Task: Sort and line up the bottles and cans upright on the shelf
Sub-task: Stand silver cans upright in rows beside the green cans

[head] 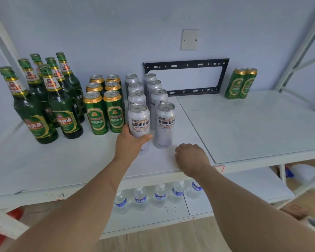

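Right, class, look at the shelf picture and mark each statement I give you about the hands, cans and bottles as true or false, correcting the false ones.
1. The left hand grips the front silver can of the left silver column. True.
2. The right hand holds a green can. False: it holds nothing and is at the shelf front edge.
3. Two green cans stand apart at the far right of the shelf. True.
4. The green bottles lie on their sides. False: they stand upright at the left.
5. Water bottles stand on the lower shelf. True.
6. The silver cans form a single column. False: they form two columns.
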